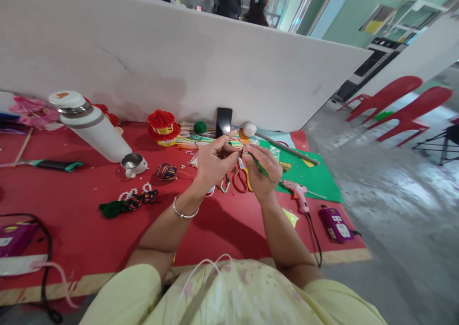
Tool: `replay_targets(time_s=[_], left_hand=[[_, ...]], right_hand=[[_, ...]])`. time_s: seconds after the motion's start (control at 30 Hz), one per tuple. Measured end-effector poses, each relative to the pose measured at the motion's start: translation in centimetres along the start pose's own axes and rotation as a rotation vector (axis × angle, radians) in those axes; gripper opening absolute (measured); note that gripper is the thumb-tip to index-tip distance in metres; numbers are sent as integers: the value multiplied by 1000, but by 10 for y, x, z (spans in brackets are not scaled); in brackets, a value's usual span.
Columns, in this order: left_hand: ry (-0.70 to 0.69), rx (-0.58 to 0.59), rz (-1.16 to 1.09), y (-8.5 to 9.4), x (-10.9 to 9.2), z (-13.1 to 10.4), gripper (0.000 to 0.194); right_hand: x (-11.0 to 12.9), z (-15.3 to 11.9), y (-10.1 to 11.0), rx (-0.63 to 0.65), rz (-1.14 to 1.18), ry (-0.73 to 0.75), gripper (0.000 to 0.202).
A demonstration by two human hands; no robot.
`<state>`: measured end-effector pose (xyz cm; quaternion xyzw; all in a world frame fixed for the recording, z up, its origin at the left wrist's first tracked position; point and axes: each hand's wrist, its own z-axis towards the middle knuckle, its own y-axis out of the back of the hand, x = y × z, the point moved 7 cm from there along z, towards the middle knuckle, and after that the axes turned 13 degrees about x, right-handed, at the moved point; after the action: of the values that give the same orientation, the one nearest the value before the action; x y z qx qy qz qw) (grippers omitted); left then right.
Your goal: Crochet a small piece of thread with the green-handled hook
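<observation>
My left hand [214, 161], with a silver bangle on its wrist, is raised over the middle of the table. Its thumb and fingers pinch a small dark piece that is mostly hidden. Close beside it, my right hand [264, 169] is closed around a thin tool with a green handle [259, 164], which looks like a crochet hook. The fingertips of both hands nearly meet. Below them on the red tabletop lie scissors [241, 179] with red and yellow handles. A green yarn ball [200, 127] sits beyond my left hand, and a multicoloured yarn ball [167, 172] lies to its left.
A white flask [93, 128] and its metal cup [134, 164] stand left. Beaded yarn pieces [128, 202] lie nearer me. A phone [224, 122] leans against the white partition [215, 66]. At right are a pink glue gun [298, 193] with a cord and a purple box [336, 224].
</observation>
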<state>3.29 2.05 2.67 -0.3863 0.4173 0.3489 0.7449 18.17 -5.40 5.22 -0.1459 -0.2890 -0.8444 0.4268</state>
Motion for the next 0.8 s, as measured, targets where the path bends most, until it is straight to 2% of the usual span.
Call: replay_targets(time_s=[0.07,0.13,0.27,0.37,0.47,0.8], left_hand=[[81,52,-148,-3,7,0,56],[178,113,-287,-6,12,1,55],[243,159,-355,-3,10,3,54],[256,167,-324,-1,9,4,52],[256,167,-300,-2,10,3,54],[267,186,-315,-4,11,3,53]], right_hand=[[3,-5,-3,-50,-36,56,19],[-1,-6,-8,-40,33,41,20],[-25,0,-16,9,458,-142,21],[-44,2,-22,27,707,-315,36],[-51,1,-24,25,759,-391,43],[-51,-2,-25,46,788,-349,35]])
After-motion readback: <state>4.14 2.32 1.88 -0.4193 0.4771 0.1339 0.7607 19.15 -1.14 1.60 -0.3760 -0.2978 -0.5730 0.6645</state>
